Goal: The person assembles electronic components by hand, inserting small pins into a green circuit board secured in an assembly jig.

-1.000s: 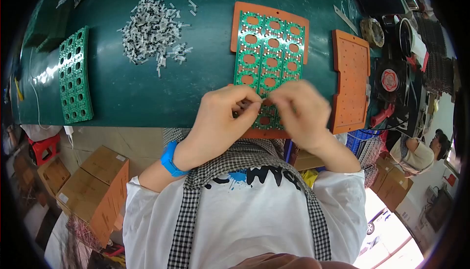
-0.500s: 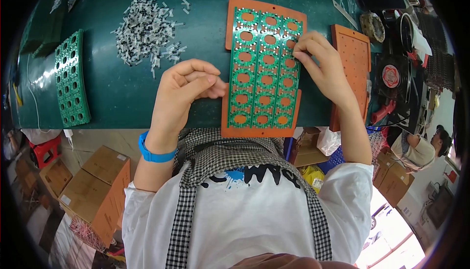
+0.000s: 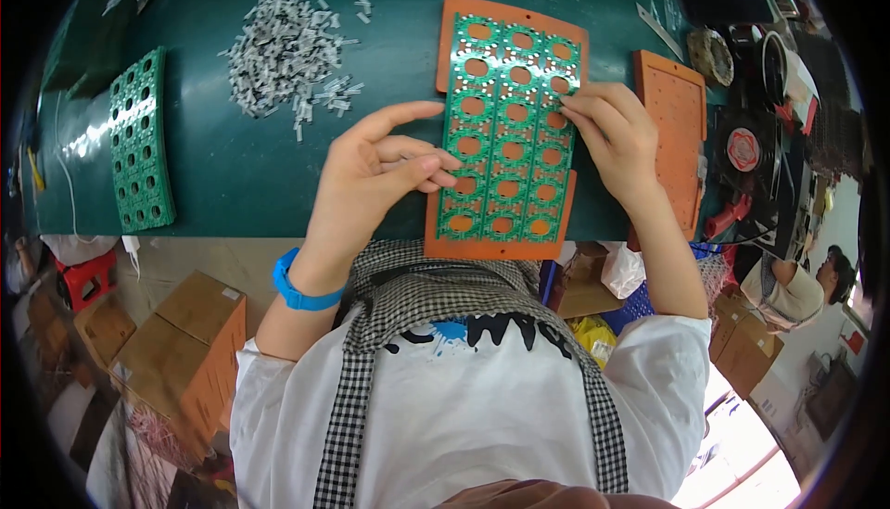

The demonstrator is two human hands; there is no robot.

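Observation:
A green circuit board panel with rows of oval cut-outs lies on an orange fixture plate in front of me. Over the panel's left edge hovers my left hand, its index finger stretched out and the other fingers loosely bent beside the thumb. I see nothing held in it. At the panel's right edge, my right hand has thumb and index finger pinched together beside an upper cut-out. Whatever lies between those fingertips is too small or hidden to tell.
Left of the panel lies a heap of small clear-and-dark parts. More green panels are stacked at far left. A second orange plate, a tape roll and a red-handled tool lie to the right. Another person is at far right.
My left hand has moved right, over the panel's edge, and its index finger has straightened away from the thumb. My right hand has drawn its fingertips together at the panel's right edge.

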